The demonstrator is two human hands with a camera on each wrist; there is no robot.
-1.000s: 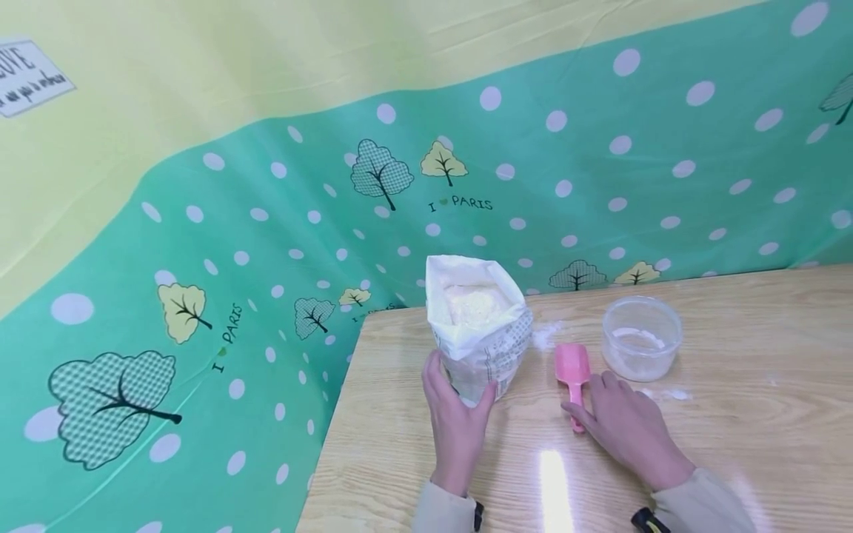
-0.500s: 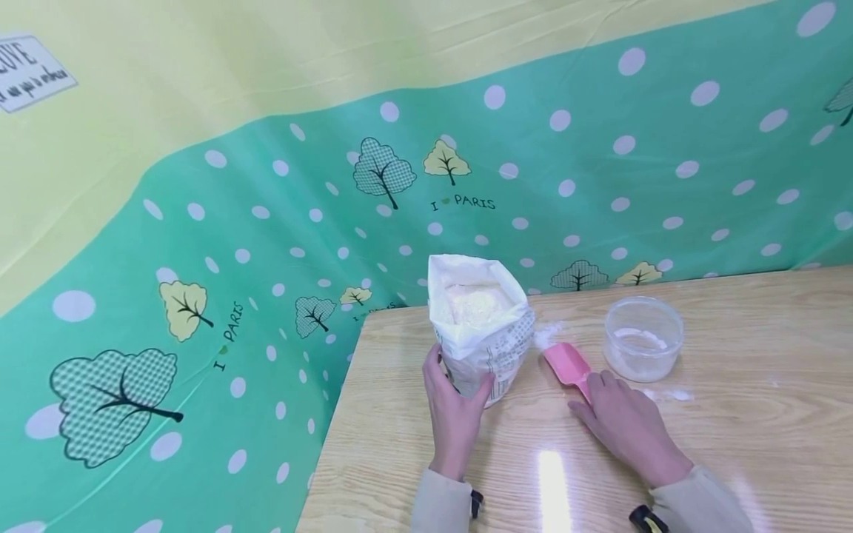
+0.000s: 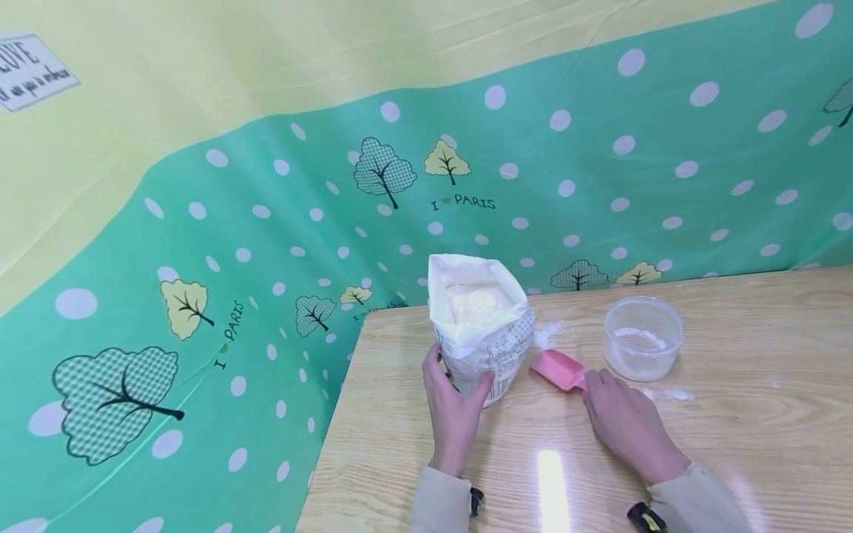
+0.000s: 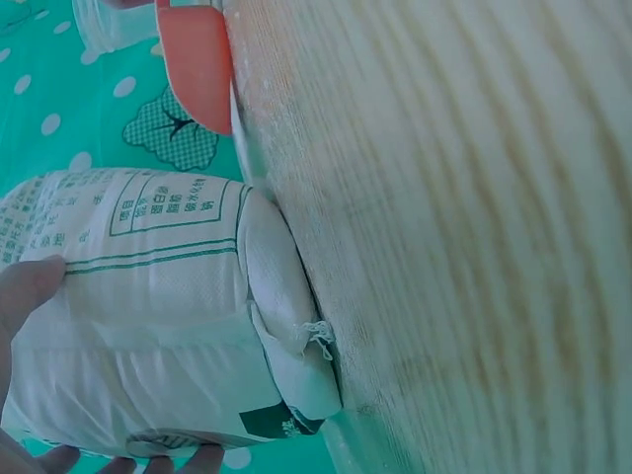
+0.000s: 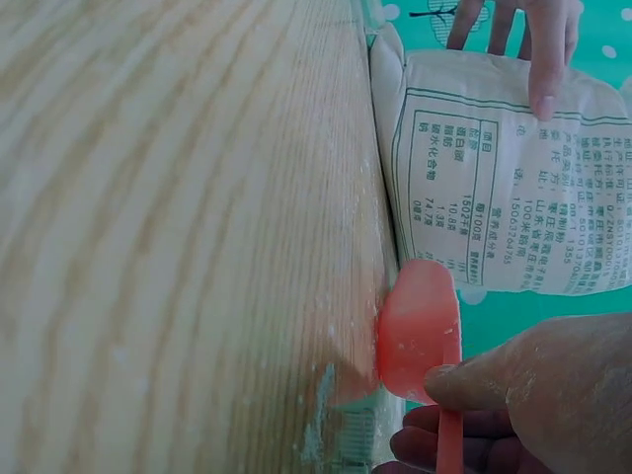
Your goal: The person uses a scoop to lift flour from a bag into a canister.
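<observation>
A white flour bag [image 3: 496,355] with printed sides stands upright on the table, its top open and white powder showing inside. My left hand [image 3: 455,418] holds its lower near side, thumb on the right and fingers round the left. To the bag's right, my right hand [image 3: 626,426] pinches the handle of a pink scoop [image 3: 558,369]. The scoop's bowl points left toward the bag. In the right wrist view the thumb presses the scoop [image 5: 420,326] where bowl meets handle, with the other fingers curled below. The bowl's edge is right at the tabletop.
Beyond my right hand stands a clear round tub [image 3: 611,354] with some white powder at the bottom. Spilled powder [image 3: 548,333] lies between bag and tub, with more near the tub's front. A green dotted cloth [image 3: 566,222] hangs behind the wooden table [image 3: 766,414].
My right hand has taken up the scoop by its handle, and the bowl has swung left from pointing away to pointing toward the bag. My left hand stays on the bag.
</observation>
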